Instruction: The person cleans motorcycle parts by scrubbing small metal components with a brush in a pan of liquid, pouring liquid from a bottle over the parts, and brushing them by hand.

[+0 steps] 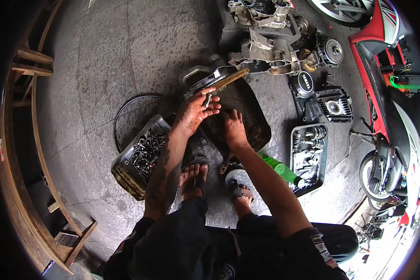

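Observation:
My left hand (198, 109) is stained and curled palm up around a small metal part (208, 100), above the left edge of a dark oily tray (262, 140). My right hand (234, 127) reaches down into that tray; its fingertips are hard to make out against the dark inside, and what they touch is hidden. A wooden-handled brush or stick (232, 79) lies slanted across the tray's far end, beside a silver metal cover (214, 77).
At the left sits a container (128, 184) full of bolts. On the right are a tray of gears (324, 177), a green bottle (282, 171), a YAMAHA cover (305, 82) and a cylinder (335, 108). Engine casings (268, 46) lie beyond; a red motorcycle (371, 88) and wooden frame (37, 163) flank the floor.

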### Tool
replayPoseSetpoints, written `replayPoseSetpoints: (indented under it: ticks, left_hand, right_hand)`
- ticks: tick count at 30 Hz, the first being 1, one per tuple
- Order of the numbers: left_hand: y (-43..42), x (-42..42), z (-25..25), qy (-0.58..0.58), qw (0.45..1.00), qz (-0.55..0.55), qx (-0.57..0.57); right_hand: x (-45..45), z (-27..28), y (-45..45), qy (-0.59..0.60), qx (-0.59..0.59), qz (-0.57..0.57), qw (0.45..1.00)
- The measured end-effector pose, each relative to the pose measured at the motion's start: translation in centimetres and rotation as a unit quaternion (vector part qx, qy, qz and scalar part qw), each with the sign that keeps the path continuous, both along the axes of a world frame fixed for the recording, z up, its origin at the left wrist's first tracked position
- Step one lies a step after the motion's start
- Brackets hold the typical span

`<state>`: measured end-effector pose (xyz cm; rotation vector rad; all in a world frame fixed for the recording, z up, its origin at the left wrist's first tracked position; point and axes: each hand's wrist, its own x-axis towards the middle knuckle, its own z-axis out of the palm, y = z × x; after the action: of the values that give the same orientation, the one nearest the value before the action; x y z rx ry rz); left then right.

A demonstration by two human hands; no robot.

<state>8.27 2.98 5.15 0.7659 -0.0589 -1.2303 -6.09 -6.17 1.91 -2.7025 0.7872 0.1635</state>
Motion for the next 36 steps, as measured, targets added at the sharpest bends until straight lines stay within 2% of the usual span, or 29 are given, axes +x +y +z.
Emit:
replayPoseSetpoints:
  ticks: [1,2,3,4,5,6,7,8,9,11,13,15,19,21,24,27,28,29,31,33,34,35,36]
  left_hand:
    - [-0.1,-0.1,-0.4,-0.019,1.000,0.005,0.018]
    - [-0.1,-0.1,-0.7,-0.038,0.999,0.011,0.038]
    - [-0.1,0.0,-0.9,-0.039,0.998,0.014,0.037]
    - [0.1,0.1,-1.0,-0.038,0.999,0.000,0.024]
    - [0.2,0.1,-1.2,-0.037,0.999,-0.014,0.011]
    - [-0.3,-0.6,0.7,-0.050,0.996,0.031,0.073]
    - [-0.5,-1.0,0.6,-0.048,0.996,0.028,0.073]
    - [-0.6,-1.3,0.4,-0.046,0.995,0.012,0.088]
    - [-0.8,-1.5,0.3,-0.045,0.994,-0.002,0.102]
    - [-1.4,-2.4,0.8,-0.058,0.991,0.006,0.122]
    - [-1.5,-3.3,1.3,-0.090,0.986,-0.003,0.140]
    - [-1.5,-3.7,1.0,-0.113,0.981,0.008,0.159]
    - [-1.6,-3.6,0.7,-0.137,0.979,-0.034,0.146]
    - [-1.7,-3.3,0.7,-0.159,0.961,-0.075,0.215]
    - [-2.0,-3.4,0.7,-0.156,0.950,-0.086,0.256]
    - [-2.2,-3.8,0.3,-0.154,0.961,-0.060,0.221]
    - [-2.2,-3.9,-0.7,-0.154,0.961,-0.059,0.222]
    - [-2.2,-4.1,-2.3,-0.263,0.938,-0.054,0.221]
    - [-2.2,-4.3,-1.7,-0.367,0.903,-0.050,0.218]
    - [-2.1,-4.5,-0.7,-0.313,0.909,-0.086,0.260]
    - [-2.1,-4.7,-2.1,-0.313,0.909,-0.086,0.261]
    - [-2.1,-5.0,-4.6,-0.499,0.843,-0.012,0.199]
    - [-2.1,-5.1,-6.2,-0.661,0.737,0.062,0.127]
  right_hand:
    - [-0.2,-0.1,-0.4,-0.064,-0.013,-0.007,0.998]
    - [-0.5,-0.2,-0.8,-0.065,-0.014,-0.006,0.998]
    - [-0.7,0.1,-1.2,-0.152,0.106,-0.077,0.980]
    - [-0.7,0.3,-1.3,-0.234,0.225,-0.145,0.935]
    - [-0.9,0.4,-1.2,-0.234,0.225,-0.142,0.935]
    - [-1.0,1.1,-1.0,-0.307,0.347,-0.245,0.852]
    - [-1.4,1.6,-0.8,-0.367,0.455,-0.343,0.735]
    - [-1.7,1.8,-0.7,-0.425,0.498,-0.347,0.672]
    - [-2.1,2.3,-0.4,-0.427,0.496,-0.349,0.671]
    - [-1.7,5.9,0.7,-0.483,0.631,-0.340,0.503]
    - [-1.6,6.2,0.9,-0.477,0.625,-0.340,0.515]
    - [-1.3,6.3,0.9,-0.470,0.551,-0.341,0.599]
    - [-1.1,6.3,0.4,-0.433,0.557,-0.295,0.644]
    - [-1.0,6.8,0.6,-0.363,0.543,-0.341,0.676]
    - [-0.4,5.5,0.8,-0.366,0.510,-0.371,0.684]
    - [-0.1,5.0,0.9,-0.341,0.505,-0.386,0.692]
    - [0.0,5.3,0.7,-0.304,0.498,-0.388,0.713]
    - [0.1,5.4,0.7,-0.302,0.500,-0.388,0.713]
    - [0.3,6.2,0.6,-0.319,0.556,-0.402,0.654]
    - [0.5,6.0,0.4,-0.326,0.553,-0.398,0.655]
    - [0.6,5.9,0.2,-0.333,0.551,-0.393,0.657]
    - [0.4,4.3,-0.1,-0.333,0.551,-0.392,0.657]
    - [0.0,1.6,-0.4,-0.354,0.519,-0.354,0.693]
